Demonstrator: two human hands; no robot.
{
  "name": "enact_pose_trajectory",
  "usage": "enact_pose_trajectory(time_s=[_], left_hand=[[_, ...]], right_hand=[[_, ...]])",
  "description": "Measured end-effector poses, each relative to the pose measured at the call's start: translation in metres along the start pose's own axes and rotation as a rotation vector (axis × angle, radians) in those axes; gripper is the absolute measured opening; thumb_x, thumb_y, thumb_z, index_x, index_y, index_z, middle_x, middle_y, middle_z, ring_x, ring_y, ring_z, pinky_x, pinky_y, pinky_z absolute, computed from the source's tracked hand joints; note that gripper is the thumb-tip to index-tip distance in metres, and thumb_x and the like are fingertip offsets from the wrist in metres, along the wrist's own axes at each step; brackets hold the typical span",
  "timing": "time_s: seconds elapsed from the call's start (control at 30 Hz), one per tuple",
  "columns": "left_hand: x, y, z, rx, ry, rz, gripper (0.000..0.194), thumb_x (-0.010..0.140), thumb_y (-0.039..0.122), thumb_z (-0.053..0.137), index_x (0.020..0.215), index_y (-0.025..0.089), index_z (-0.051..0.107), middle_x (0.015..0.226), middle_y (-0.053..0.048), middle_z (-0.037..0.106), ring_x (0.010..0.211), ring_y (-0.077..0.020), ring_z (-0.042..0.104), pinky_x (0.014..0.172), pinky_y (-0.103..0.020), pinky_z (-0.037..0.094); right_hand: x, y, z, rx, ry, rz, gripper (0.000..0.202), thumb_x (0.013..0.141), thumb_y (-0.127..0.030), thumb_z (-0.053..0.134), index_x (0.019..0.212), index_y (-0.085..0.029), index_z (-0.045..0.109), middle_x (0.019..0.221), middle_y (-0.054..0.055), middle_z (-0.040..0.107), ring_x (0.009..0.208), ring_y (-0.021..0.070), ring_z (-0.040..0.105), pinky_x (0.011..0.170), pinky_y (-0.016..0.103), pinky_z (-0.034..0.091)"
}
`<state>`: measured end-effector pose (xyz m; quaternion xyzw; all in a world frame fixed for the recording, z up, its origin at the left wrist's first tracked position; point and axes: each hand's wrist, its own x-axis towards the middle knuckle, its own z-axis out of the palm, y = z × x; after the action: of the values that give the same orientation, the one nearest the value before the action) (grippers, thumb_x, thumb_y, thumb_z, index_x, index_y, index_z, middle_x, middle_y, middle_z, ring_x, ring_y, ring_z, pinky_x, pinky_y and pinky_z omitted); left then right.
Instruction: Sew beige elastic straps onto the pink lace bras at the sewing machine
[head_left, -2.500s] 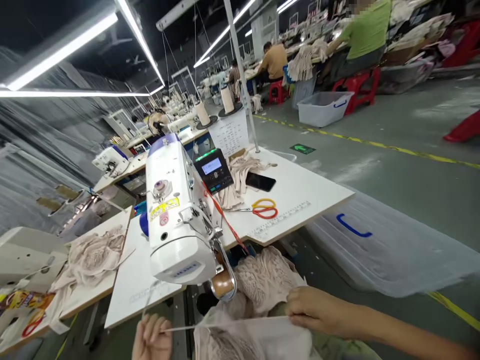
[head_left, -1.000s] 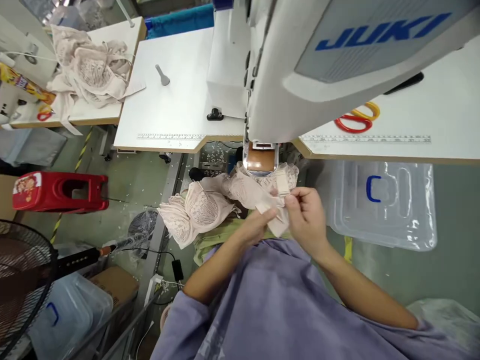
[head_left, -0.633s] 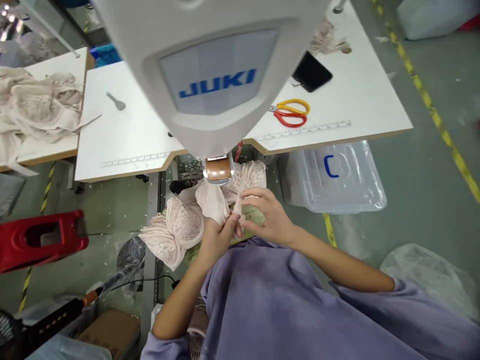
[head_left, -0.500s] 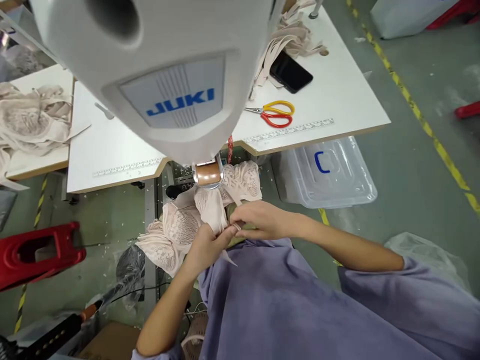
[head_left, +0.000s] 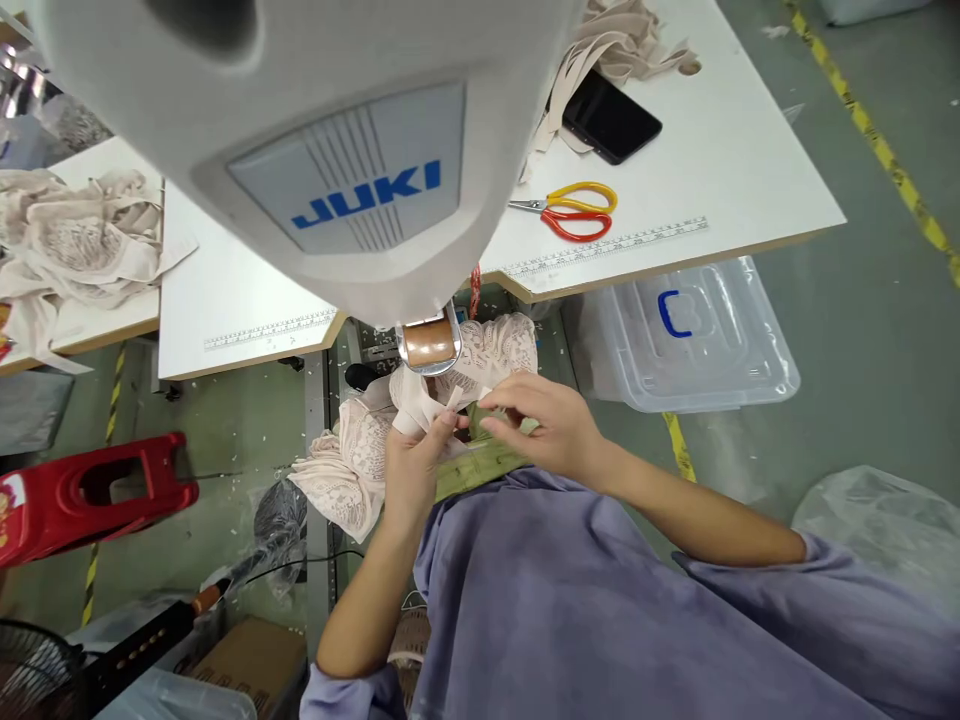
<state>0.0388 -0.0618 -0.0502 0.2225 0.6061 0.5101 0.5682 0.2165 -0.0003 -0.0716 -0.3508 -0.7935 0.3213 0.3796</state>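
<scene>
A pale pink lace bra (head_left: pixel 499 345) lies below the sewing machine head (head_left: pixel 337 190), in front of my lap. My left hand (head_left: pixel 412 465) is closed on the fabric band of the bra, thumb on top, and a narrow end sticks up past the thumb. Just to the right, my right hand (head_left: pixel 555 425) has bent fingers with the tips at a thin pale strap (head_left: pixel 472 382). A small gap separates the two hands. More lace bra cups (head_left: pixel 360 450) hang in a stack to the left of my left hand. Green cloth (head_left: pixel 476 470) shows beneath both hands.
Scissors with yellow and red handles (head_left: pixel 577 212) and a black phone (head_left: pixel 611 115) lie on the white table (head_left: pixel 750 150). Pale straps (head_left: pixel 630 40) are heaped behind. A lidded clear box (head_left: pixel 697 340) stands at right; a red stool (head_left: pixel 97 495) and a fan (head_left: pixel 37 670) at left.
My hands have moved apart from being together at the band; the right one has shifted right. The fabric end at my left thumb now points up. The view has shifted slightly.
</scene>
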Motion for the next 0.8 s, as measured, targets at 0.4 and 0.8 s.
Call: enact_pose_trajectory(time_s=[0.4, 0.8], left_hand=[[-0.007, -0.001, 0.016, 0.084, -0.009, 0.078, 0.032, 0.09, 0.039, 0.07, 0.115, 0.018, 0.075, 0.115, -0.01, 0.076, 0.112, -0.0264, 0.069, 0.099, -0.04, 0.055], [-0.008, -0.003, 0.013, 0.249, -0.008, 0.303, 0.023, 0.084, 0.03, 0.077, 0.104, 0.017, 0.08, 0.105, -0.006, 0.08, 0.106, -0.0247, 0.071, 0.096, -0.035, 0.055]], right_hand=[[0.006, -0.007, 0.015, -0.014, 0.072, 0.019, 0.011, 0.094, -0.019, 0.061, 0.096, -0.021, 0.071, 0.089, 0.003, 0.074, 0.073, 0.012, 0.066, 0.065, 0.024, 0.05], [0.026, -0.004, -0.012, 0.185, -0.332, 0.26, 0.005, 0.086, -0.022, 0.062, 0.085, -0.02, 0.067, 0.07, -0.004, 0.054, 0.062, 0.0094, 0.048, 0.06, 0.023, 0.034]])
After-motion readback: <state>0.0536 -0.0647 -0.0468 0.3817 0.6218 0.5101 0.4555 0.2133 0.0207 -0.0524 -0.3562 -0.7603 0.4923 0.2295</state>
